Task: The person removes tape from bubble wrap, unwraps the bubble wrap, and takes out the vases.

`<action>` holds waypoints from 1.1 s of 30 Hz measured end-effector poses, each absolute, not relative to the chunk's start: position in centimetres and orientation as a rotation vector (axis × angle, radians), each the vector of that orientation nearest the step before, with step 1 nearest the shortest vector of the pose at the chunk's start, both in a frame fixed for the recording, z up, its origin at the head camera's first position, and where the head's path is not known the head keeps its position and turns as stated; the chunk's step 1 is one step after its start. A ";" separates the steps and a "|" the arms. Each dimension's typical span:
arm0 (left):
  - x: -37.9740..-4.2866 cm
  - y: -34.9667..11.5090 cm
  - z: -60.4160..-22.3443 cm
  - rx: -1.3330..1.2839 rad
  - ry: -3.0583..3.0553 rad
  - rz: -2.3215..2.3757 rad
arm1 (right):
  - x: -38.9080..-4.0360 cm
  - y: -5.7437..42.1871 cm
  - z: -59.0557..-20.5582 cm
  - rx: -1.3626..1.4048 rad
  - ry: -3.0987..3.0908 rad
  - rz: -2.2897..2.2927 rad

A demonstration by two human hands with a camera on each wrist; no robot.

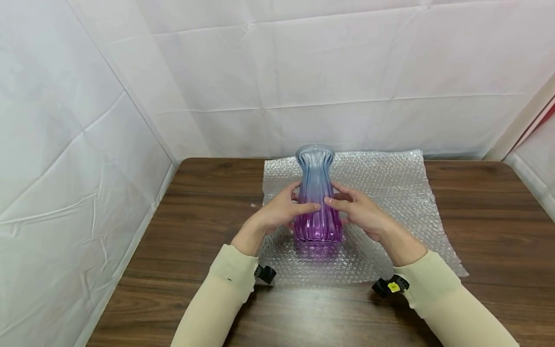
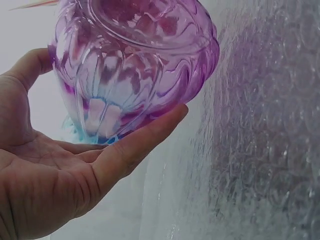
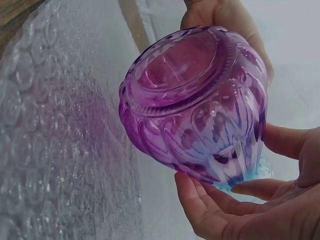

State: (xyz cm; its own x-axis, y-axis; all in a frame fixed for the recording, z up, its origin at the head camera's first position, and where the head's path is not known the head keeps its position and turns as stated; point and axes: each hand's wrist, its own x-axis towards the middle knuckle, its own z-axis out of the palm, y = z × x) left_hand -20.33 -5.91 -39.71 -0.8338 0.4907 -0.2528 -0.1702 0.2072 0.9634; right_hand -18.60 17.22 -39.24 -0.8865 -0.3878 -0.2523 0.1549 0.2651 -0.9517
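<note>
A ribbed glass vase [image 1: 318, 221], clear blue at its flared mouth and purple toward its base, is held between both hands. The left hand [image 1: 279, 210] grips its left side and the right hand [image 1: 357, 210] its right side, thumbs on the near face and other fingers round the sides. Below lies a sheet of bubble wrap [image 1: 390, 193]. Both wrist views show the underside of the vase [image 2: 135, 65] apart from the wrap [image 3: 65, 125], so it hangs just above it. In the head view some fingertips are hidden behind the glass.
The bubble wrap lies on a dark brown wooden table [image 1: 195, 217], reaching its back edge. White sheeting [image 1: 303, 62] hangs behind the table and along the left side. A black wrist camera [image 1: 265, 274] sits at the left cuff, another camera [image 1: 390, 286] at the right.
</note>
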 end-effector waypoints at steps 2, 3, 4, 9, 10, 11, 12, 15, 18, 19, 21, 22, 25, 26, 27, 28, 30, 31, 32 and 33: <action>-20.2 -5.9 -39.6 0.298 1.975 1.688 | -18.6 17.2 -39.1 -0.213 2.117 -1.656; -20.1 -6.0 -39.5 0.303 1.977 1.698 | -18.6 17.1 -39.1 -0.216 2.121 -1.659; -20.1 -6.0 -39.5 0.305 1.978 1.708 | -18.6 17.1 -39.0 -0.219 2.124 -1.663; -19.9 -5.9 -39.6 0.308 1.981 1.757 | -18.5 16.9 -38.8 -0.232 2.142 -1.666; -19.9 -5.9 -39.6 0.306 1.986 1.762 | -18.5 16.9 -38.8 -0.236 2.146 -1.666; -19.8 -5.9 -39.6 0.305 1.992 1.767 | -18.5 16.8 -38.7 -0.238 2.147 -1.668; -19.8 -5.9 -39.6 0.304 1.999 1.769 | -18.5 16.8 -38.7 -0.241 2.147 -1.673; -19.7 -5.9 -39.6 0.298 2.042 1.761 | -18.5 16.7 -38.6 -0.248 2.142 -1.693; -19.6 -6.0 -39.6 0.296 2.085 1.750 | -18.5 16.5 -38.6 -0.259 2.149 -1.703; -19.6 -6.0 -39.6 0.293 2.102 1.746 | -18.6 16.5 -38.6 -0.260 2.151 -1.706; -19.5 -6.0 -39.6 0.290 2.132 1.738 | -18.6 16.4 -38.6 -0.261 2.159 -1.705; -19.5 -6.0 -39.6 0.290 2.146 1.736 | -18.6 16.4 -38.6 -0.264 2.164 -1.704; -19.5 -6.0 -39.6 0.295 2.190 1.731 | -18.6 16.3 -38.5 -0.264 2.177 -1.702; -19.5 -6.0 -39.6 0.299 2.199 1.733 | -18.6 16.2 -38.5 -0.267 2.183 -1.700; -19.5 -6.0 -39.7 0.302 2.207 1.735 | -18.6 16.2 -38.5 -0.271 2.189 -1.700; -19.5 -6.0 -39.7 0.306 2.210 1.737 | -18.6 16.1 -38.5 -0.278 2.194 -1.698; -19.5 -6.1 -39.6 0.308 2.219 1.738 | -18.6 16.0 -38.4 -0.282 2.200 -1.698; -19.5 -6.1 -39.6 0.308 2.223 1.739 | -18.6 15.9 -38.4 -0.287 2.205 -1.695; -19.5 -6.2 -39.6 0.306 2.232 1.736 | -18.6 15.9 -38.4 -0.293 2.210 -1.694; -19.5 -6.2 -39.5 0.304 2.235 1.736 | -18.7 15.8 -38.4 -0.295 2.216 -1.692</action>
State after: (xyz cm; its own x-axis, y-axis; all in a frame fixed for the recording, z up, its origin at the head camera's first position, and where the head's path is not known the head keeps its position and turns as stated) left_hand -19.49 -6.21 -39.52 -0.9345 0.3413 -0.1008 -0.0133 0.2498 0.9682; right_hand -18.66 15.82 -38.37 -0.9221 -0.3614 -0.1386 0.0385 0.2707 -0.9619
